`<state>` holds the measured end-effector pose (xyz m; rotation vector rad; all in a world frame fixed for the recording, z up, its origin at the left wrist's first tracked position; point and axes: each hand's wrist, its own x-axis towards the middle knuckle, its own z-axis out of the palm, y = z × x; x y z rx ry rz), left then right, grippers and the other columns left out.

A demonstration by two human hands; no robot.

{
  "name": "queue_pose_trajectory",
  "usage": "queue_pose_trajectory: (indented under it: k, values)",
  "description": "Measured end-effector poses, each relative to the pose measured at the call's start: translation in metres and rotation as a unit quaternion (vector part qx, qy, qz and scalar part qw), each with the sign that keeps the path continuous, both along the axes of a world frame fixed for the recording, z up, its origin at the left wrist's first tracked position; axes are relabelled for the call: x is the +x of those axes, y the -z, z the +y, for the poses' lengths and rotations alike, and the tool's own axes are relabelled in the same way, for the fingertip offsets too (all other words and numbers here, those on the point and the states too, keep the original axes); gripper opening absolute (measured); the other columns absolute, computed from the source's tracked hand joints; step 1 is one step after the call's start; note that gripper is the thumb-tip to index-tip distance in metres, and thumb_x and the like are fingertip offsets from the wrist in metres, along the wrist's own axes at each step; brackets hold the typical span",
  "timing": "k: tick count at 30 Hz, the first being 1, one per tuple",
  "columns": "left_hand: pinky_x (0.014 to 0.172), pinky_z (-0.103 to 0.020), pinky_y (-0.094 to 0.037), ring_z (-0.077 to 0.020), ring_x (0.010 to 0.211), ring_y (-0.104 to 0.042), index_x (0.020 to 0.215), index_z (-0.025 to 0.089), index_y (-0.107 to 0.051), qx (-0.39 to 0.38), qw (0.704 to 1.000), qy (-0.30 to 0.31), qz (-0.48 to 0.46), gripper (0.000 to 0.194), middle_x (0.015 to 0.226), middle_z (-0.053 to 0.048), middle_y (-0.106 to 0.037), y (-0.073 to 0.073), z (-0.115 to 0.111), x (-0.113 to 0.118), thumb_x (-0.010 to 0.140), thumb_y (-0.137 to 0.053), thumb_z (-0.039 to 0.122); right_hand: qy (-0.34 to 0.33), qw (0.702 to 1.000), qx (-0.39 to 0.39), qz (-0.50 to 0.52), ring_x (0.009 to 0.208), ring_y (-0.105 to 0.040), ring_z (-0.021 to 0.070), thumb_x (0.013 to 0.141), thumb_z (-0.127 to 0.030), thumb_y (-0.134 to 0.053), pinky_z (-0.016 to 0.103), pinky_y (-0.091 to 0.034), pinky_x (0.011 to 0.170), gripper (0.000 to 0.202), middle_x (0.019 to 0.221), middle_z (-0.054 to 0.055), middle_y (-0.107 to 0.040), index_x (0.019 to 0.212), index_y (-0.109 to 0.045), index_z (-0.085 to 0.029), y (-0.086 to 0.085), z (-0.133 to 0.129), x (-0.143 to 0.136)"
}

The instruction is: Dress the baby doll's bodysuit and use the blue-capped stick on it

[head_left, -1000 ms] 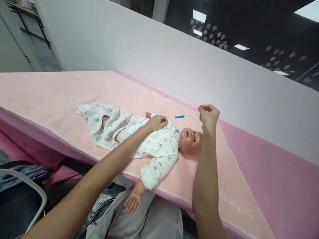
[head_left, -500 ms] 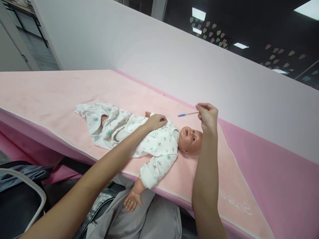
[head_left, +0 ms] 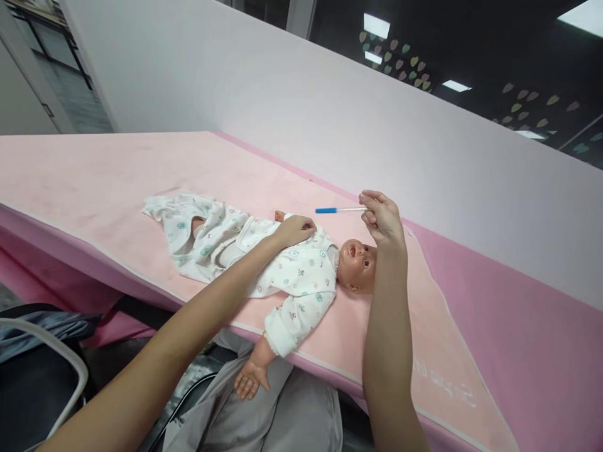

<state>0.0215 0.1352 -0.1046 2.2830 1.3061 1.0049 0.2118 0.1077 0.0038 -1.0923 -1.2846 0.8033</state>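
Note:
A baby doll [head_left: 357,267] in a white printed outfit [head_left: 301,273] lies on its back on the pink padded table, head to the right, one arm hanging over the near edge. My left hand [head_left: 295,231] rests on the doll's chest with fingers curled together; whether they pinch the cloth is hidden. Above the doll's head, my right hand [head_left: 381,215] is closed on a thin clear stick with a blue end [head_left: 326,210]. The stick points left, roughly level, over the chest area.
The pink table [head_left: 117,163] runs along a white wall [head_left: 282,94]. Below its near edge are my grey-trousered legs [head_left: 301,408]. A dark chair [head_left: 32,395] with a light curved armrest stands at the lower left.
My right hand has moved a little left and up with the stick, which now looks more level. My left hand and the doll have stayed in place.

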Motion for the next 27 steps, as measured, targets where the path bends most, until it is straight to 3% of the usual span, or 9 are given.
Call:
queue_pose_trajectory:
  k: [3,6,9,13,16,20,24,27]
  values:
    - [0.078,-0.026,-0.043,-0.0182,0.083,-0.06,0.085,0.016,-0.068,-0.001,1.0,0.001,0.001,0.023,0.087,-0.002,-0.068,0.0,0.0,0.0,0.077,-0.048,0.024,0.026,1.0,0.015,0.01,0.038,-0.029,-0.0016,0.06,-0.02,-0.065,0.015,-0.02,0.033,0.018,0.066,-0.004,-0.052,0.075,-0.056,-0.014,0.0,0.001,0.002]
    - [0.078,-0.026,-0.043,-0.0181,0.084,-0.06,0.084,0.017,-0.068,0.004,1.0,0.004,-0.002,0.023,0.087,-0.002,-0.068,0.0,0.001,0.0,0.077,-0.048,0.024,-0.002,1.0,0.002,0.022,0.037,-0.028,-0.0023,0.06,-0.02,-0.065,0.015,-0.02,0.033,0.019,0.067,-0.004,-0.053,0.076,-0.056,-0.014,0.0,0.002,0.004]
    - [0.078,-0.026,-0.043,-0.0183,0.084,-0.06,0.084,0.016,-0.068,0.005,1.0,0.005,-0.002,0.023,0.087,-0.002,-0.068,0.001,0.001,0.0,0.077,-0.048,0.024,0.034,0.999,0.025,0.024,0.037,-0.03,-0.0021,0.059,-0.02,-0.066,0.015,-0.02,0.032,0.02,0.066,-0.004,-0.051,0.075,-0.056,-0.014,-0.002,0.001,0.007]
    - [0.077,-0.026,-0.043,-0.0184,0.082,-0.06,0.084,0.016,-0.068,0.003,1.0,0.004,-0.001,0.023,0.086,-0.002,-0.068,0.001,0.001,0.0,0.077,-0.048,0.024,-0.026,0.999,0.007,0.033,0.037,-0.028,-0.003,0.059,-0.022,-0.068,0.014,-0.019,0.032,0.023,0.069,-0.003,-0.054,0.077,-0.056,-0.015,-0.008,-0.006,0.007]
    - [0.078,-0.026,-0.043,-0.0183,0.083,-0.06,0.084,0.016,-0.068,0.005,1.0,0.003,0.002,0.023,0.086,-0.002,-0.068,0.0,0.001,0.0,0.077,-0.048,0.025,0.005,0.999,0.029,0.044,0.037,-0.028,-0.003,0.058,-0.02,-0.068,0.014,-0.018,0.031,0.022,0.068,-0.004,-0.052,0.075,-0.055,-0.015,-0.016,-0.013,0.006]
    - [0.078,-0.026,-0.043,-0.0181,0.084,-0.06,0.085,0.016,-0.067,-0.001,1.0,0.001,0.004,0.022,0.087,-0.003,-0.067,-0.001,-0.001,0.0,0.077,-0.048,0.024,-0.074,0.993,-0.012,0.091,0.036,-0.02,-0.0037,0.06,-0.023,-0.066,0.014,-0.014,0.03,0.022,0.068,-0.005,-0.052,0.077,-0.054,-0.016,-0.02,-0.015,0.006]
    - [0.079,-0.027,-0.043,-0.0185,0.084,-0.06,0.085,0.016,-0.067,-0.001,1.0,0.003,0.004,0.022,0.087,-0.003,-0.067,-0.001,-0.002,0.0,0.077,-0.048,0.024,0.008,0.998,0.02,0.058,0.038,-0.027,-0.003,0.058,-0.019,-0.067,0.014,-0.019,0.032,0.021,0.069,-0.004,-0.052,0.075,-0.054,-0.015,-0.016,-0.012,0.007]
    - [0.079,-0.027,-0.044,-0.0183,0.083,-0.06,0.085,0.016,-0.067,-0.004,1.0,0.001,0.001,0.023,0.087,-0.003,-0.068,-0.002,-0.002,0.0,0.077,-0.048,0.024,-0.047,0.997,0.002,0.064,0.037,-0.024,-0.0034,0.06,-0.023,-0.067,0.015,-0.018,0.032,0.023,0.071,-0.004,-0.052,0.078,-0.055,-0.016,-0.014,-0.011,0.01]
